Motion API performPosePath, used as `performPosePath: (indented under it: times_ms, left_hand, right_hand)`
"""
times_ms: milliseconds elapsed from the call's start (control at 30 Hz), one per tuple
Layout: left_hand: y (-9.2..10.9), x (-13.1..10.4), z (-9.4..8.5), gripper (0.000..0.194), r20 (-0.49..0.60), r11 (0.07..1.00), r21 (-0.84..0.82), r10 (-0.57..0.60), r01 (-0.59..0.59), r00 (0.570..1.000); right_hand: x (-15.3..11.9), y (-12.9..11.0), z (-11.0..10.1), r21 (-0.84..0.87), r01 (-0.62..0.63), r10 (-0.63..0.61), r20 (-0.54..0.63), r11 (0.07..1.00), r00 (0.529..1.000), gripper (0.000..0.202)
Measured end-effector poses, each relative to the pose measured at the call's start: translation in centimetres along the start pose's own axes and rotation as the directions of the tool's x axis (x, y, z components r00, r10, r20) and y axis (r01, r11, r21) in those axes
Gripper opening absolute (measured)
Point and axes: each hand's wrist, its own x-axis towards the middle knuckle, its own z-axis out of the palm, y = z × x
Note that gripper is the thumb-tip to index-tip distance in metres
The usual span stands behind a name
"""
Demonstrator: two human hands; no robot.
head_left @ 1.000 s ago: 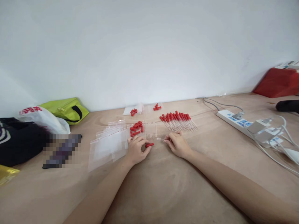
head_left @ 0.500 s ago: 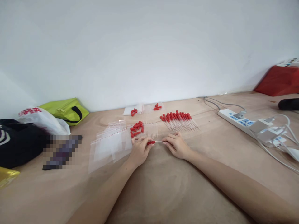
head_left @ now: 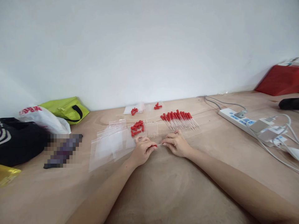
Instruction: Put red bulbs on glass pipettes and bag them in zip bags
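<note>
1. A red bulb (head_left: pixel 155 145) is pinched between the thumb and fingers of the left hand (head_left: pixel 141 151); most of it is hidden by the fingers, and only its right-hand end is left exposed, presumably so that its mouth stays reachable.
2. A thin tube (head_left: pixel 159 144) is pinched by the fingertips of the right hand (head_left: pixel 176 144). It is gripped close to the bulb, probably because a short free length bends less under a push.
3. The bulb and tube are held roughly in one line, between the two hands and just above or on the table (head_left: pixel 182 193); which of these cannot be told. The tube's end appears to meet the bulb, but how far it is inserted cannot be seen.
4. The loose red bulbs (head_left: pixel 137 127) are heaped just beyond the left hand, and the loose tubes (head_left: pixel 153 129) are laid side by side next to them, so each kind seems easily reached.
5. The red-topped tubes (head_left: pixel 179 119) are ranged in a slanting row beyond the right hand, bulbs facing the wall (head_left: pixel 163 53), apparently to be separated from the loose parts.
6. Flat clear bags (head_left: pixel 108 140) are overlapped at the left, outside the space used by the hands.
</note>
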Motion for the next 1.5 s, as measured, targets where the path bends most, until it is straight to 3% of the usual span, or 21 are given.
performPosePath:
  times_ms: [233,500,733,967,1067,1133,1233,1300,1367,1433,1500]
  left_hand:
    - [0.0,-0.1,0.1,0.022,-0.039,0.995,0.083,0.057,-0.053,0.998]
    - [0.0,-0.4,0.3,0.017,-0.047,0.981,0.131,0.147,-0.139,0.988]
    - [-0.1,0.0,0.1,0.02,-0.008,0.979,0.16,0.131,-0.128,0.991]
    - [-1.6,0.7,-1.0,0.015,-0.17,0.962,0.261,0.123,-0.075,0.978]
    - [-2.0,0.4,-1.0,0.016,-0.279,0.953,0.299,0.045,0.042,0.959]
    - [-2.3,0.2,-1.0,0.021,-0.373,0.93,0.302,-0.087,0.21,0.924]
    - [-2.9,0.2,-1.3,0.02,-0.427,0.854,0.285,-0.293,0.435,0.855]
    - [-3.3,0.3,-1.5,0.019,-0.404,0.806,0.305,-0.373,0.507,0.835]
    - [-3.6,0.4,-1.6,0.018,-0.377,0.775,0.346,-0.401,0.529,0.835]
    - [-3.7,0.5,-1.7,0.018,-0.367,0.76,0.383,-0.397,0.526,0.841]
    - [-3.9,0.6,-1.7,0.019,-0.356,0.751,0.411,-0.39,0.518,0.849]
  right_hand:
    - [-0.1,-0.6,0.2,-0.158,0.022,-0.026,-0.022,0.987,0.999,0.025]
    - [-0.2,-1.3,1.0,-0.076,0.01,-0.012,-0.021,0.997,1.0,0.026]
    - [0.3,-1.6,1.2,-0.108,-0.011,0.011,-0.001,0.994,1.0,0.027]
    - [1.0,-2.7,1.2,-0.286,-0.015,-0.003,-0.061,0.958,0.998,0.025]
    - [0.9,-2.0,1.0,-0.305,-0.116,0.082,-0.121,0.945,0.989,0.025]
    - [1.0,-0.6,0.8,-0.289,-0.293,0.227,-0.239,0.911,0.944,0.026]
    - [1.5,2.4,0.2,-0.222,-0.572,0.447,-0.431,0.789,0.784,0.027]
    - [1.8,4.5,-0.3,-0.16,-0.687,0.532,-0.519,0.708,0.669,0.028]
    - [2.2,6.2,-0.6,-0.108,-0.749,0.577,-0.568,0.654,0.586,0.028]
    - [2.5,7.3,-0.8,-0.085,-0.777,0.598,-0.587,0.624,0.545,0.027]
    - [2.8,7.8,-0.8,-0.088,-0.787,0.601,-0.596,0.61,0.533,0.026]
